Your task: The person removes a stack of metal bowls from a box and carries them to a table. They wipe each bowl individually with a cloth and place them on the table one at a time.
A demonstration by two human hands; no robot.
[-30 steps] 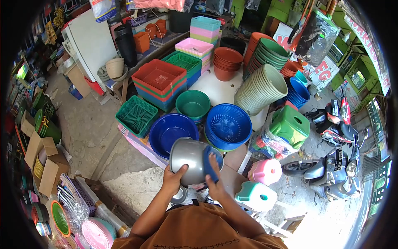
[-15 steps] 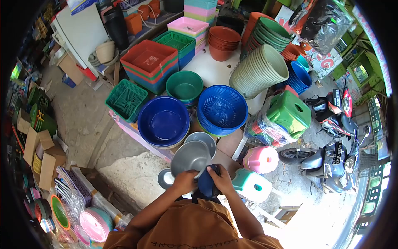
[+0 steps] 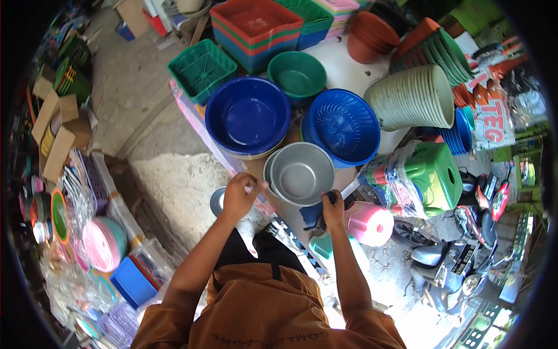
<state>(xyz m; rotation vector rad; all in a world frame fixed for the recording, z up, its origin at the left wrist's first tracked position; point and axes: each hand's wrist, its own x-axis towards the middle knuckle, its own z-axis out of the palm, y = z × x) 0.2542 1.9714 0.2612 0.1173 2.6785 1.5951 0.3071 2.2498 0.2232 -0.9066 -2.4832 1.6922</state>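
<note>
A grey metal basin [image 3: 302,175] rests over a second grey basin [image 3: 269,170], whose rim shows at its left. Just off the lower left of the rims is my left hand [image 3: 239,196], its fingers loosely bent and holding nothing I can see. My right hand [image 3: 333,210] is closed on a dark blue cloth [image 3: 312,217], at the lower right of the upper basin. Behind the grey basins stand a deep blue basin [image 3: 248,113] and a stack of blue strainer baskets [image 3: 343,127].
Green basins [image 3: 297,75], a green basket [image 3: 202,68] and a stack of pale pots [image 3: 407,96] crowd the table. Green stools [image 3: 430,177] in plastic and a pink stool [image 3: 371,224] stand at the right, near parked motorcycles [image 3: 444,256]. Another grey round item [image 3: 217,200] lies at left.
The grey basin has gone from between my hands onto the other grey basin. My left hand has let go and moved left; my right hand moved right with the cloth. The view has shifted.
</note>
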